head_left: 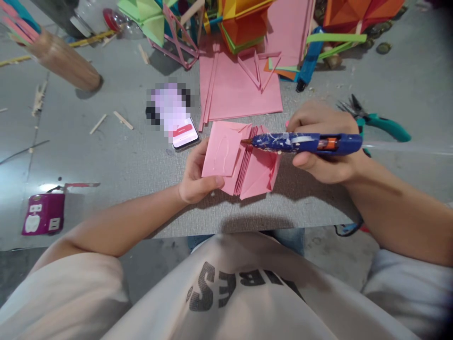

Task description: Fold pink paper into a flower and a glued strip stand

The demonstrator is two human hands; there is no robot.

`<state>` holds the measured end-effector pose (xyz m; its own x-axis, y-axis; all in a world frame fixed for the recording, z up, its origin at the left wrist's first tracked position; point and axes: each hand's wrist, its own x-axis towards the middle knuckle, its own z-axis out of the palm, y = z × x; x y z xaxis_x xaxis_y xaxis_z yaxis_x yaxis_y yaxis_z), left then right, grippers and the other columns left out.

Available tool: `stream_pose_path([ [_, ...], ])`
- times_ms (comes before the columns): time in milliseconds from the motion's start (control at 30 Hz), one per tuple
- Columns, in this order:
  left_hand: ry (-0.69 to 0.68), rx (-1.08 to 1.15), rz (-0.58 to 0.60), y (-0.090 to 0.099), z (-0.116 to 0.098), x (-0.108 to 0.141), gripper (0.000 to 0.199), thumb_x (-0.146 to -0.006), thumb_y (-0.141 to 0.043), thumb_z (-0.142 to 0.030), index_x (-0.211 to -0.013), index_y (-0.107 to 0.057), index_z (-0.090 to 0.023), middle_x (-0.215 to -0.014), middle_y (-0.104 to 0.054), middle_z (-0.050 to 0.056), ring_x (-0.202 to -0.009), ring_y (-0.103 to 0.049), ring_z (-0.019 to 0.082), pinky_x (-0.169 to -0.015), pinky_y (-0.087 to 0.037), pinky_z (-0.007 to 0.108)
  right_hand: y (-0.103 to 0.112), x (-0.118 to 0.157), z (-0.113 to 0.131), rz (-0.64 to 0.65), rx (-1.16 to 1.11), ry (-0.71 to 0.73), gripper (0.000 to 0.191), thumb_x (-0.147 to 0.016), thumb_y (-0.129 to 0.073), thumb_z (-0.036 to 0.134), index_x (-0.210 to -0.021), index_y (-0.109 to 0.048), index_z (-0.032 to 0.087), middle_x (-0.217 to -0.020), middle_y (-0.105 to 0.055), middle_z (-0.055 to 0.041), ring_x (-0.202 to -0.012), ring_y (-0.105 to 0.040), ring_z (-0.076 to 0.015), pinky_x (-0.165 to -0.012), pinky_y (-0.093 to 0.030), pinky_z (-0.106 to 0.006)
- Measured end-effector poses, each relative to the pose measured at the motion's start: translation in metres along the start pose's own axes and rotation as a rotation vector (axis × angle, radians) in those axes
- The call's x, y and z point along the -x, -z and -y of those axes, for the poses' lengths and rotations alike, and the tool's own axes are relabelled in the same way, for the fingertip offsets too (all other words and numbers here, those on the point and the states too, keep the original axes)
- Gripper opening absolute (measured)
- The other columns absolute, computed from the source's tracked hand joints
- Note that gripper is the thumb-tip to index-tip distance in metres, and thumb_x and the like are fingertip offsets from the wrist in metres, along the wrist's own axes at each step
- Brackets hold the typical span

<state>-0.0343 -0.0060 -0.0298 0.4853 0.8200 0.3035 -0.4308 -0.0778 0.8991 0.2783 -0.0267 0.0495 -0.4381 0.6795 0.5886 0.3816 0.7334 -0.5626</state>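
Your shirt (255,302) lies nearest; left hand (196,177) pinches folded paper (221,146), right hand (325,121) grips glue gun (276,142), nozzle (247,141) leftward over it.

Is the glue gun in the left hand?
No: the right hand grips the glue gun, while the left hand holds the folded pink paper.

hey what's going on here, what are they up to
A person's left hand holds a folded pink paper, and the right hand holds a blue glue gun, its tip at the paper; whether it touches is unclear. A looped glue line shows on the left panel. Pliers lie to the right.
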Motion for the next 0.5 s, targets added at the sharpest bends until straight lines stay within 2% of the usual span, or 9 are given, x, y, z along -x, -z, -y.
stream_pose_path([
  [133, -0.001, 0.021, -0.019, 0.0, 0.003, -0.002, 0.079, -0.069, -0.108, -0.049, -0.141, -0.079, -0.033, -0.118, -0.082, 0.005, -0.1, -0.081, 0.028, -0.092, -0.069, 0.046, -0.001, 0.0, 0.001, -0.095, -0.056, -0.043, 0.044, -0.104, -0.078, 0.065, -0.08, -0.077, 0.027, -0.085, -0.074, -0.0055, -0.076, -0.065, -0.0231, -0.071, -0.042, -0.044],
  [200, 0.007, 0.03, -0.046, 0.0, 0.004, -0.002, 0.076, -0.07, -0.107, -0.048, -0.139, -0.079, -0.032, -0.119, -0.082, 0.005, -0.101, -0.08, 0.027, -0.092, -0.068, 0.043, -0.001, 0.002, 0.002, -0.147, -0.054, -0.07, 0.043, -0.105, -0.077, 0.068, -0.089, -0.082, 0.028, -0.096, -0.08, -0.0068, -0.082, -0.071, -0.0247, -0.072, -0.046, -0.044],
  [300, 0.031, 0.038, -0.094, -0.001, 0.004, -0.003, 0.073, -0.073, -0.103, -0.047, -0.14, -0.078, -0.031, -0.123, -0.082, 0.005, -0.107, -0.08, 0.027, -0.095, -0.068, 0.041, 0.0, 0.005, 0.006, -0.189, -0.035, -0.102, 0.052, -0.103, -0.072, 0.08, -0.097, -0.086, 0.031, -0.108, -0.082, -0.0079, -0.089, -0.073, -0.0287, -0.077, -0.051, -0.048],
  [400, 0.03, 0.059, -0.11, -0.003, 0.005, -0.005, 0.074, -0.074, -0.1, -0.048, -0.142, -0.076, -0.03, -0.127, -0.081, 0.007, -0.115, -0.079, 0.03, -0.101, -0.067, 0.045, 0.001, 0.006, 0.014, -0.127, -0.039, -0.102, 0.063, -0.102, -0.063, 0.089, -0.089, -0.082, 0.031, -0.105, -0.079, -0.0088, -0.086, -0.071, -0.0296, -0.073, -0.051, -0.049],
  [500, 0.022, 0.077, -0.12, -0.003, 0.009, -0.006, 0.076, -0.074, -0.098, -0.05, -0.142, -0.074, -0.029, -0.126, -0.079, 0.008, -0.119, -0.079, 0.035, -0.104, -0.066, 0.05, -0.002, 0.004, 0.021, 0.023, -0.083, -0.043, 0.059, -0.105, -0.063, 0.084, -0.084, -0.076, 0.031, -0.097, -0.073, -0.0078, -0.077, -0.066, -0.027, -0.067, -0.05, -0.048],
])
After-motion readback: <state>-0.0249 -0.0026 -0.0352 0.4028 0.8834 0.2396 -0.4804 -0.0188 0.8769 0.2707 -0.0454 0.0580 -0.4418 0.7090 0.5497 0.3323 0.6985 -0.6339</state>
